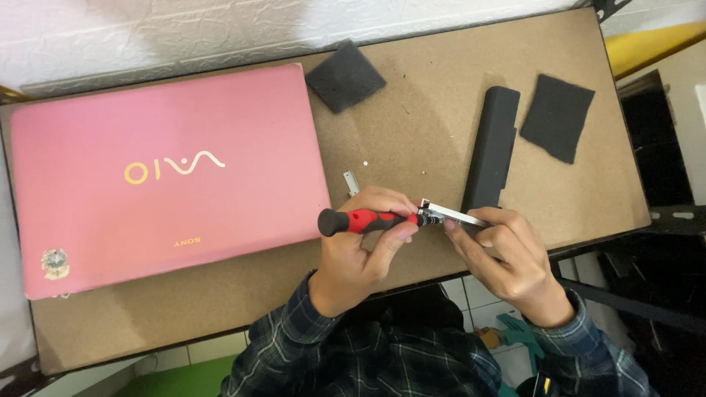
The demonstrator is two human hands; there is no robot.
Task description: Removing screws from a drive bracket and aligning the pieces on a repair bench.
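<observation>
My left hand (359, 257) is closed around a screwdriver (362, 220) with a red and black handle, held level with its tip pointing right. My right hand (507, 257) grips a thin, flat silver metal part (457, 215) by its right end. The screwdriver tip meets the left end of that part. Both hands hover over the front edge of a brown board table (419, 125), just right of a closed pink laptop (162, 176).
A long black battery pack (491, 147) lies upright behind my right hand. Two dark grey foam pads lie at the back middle (346, 75) and back right (557, 116). A small metal bracket (351, 182) sits by the laptop's right edge.
</observation>
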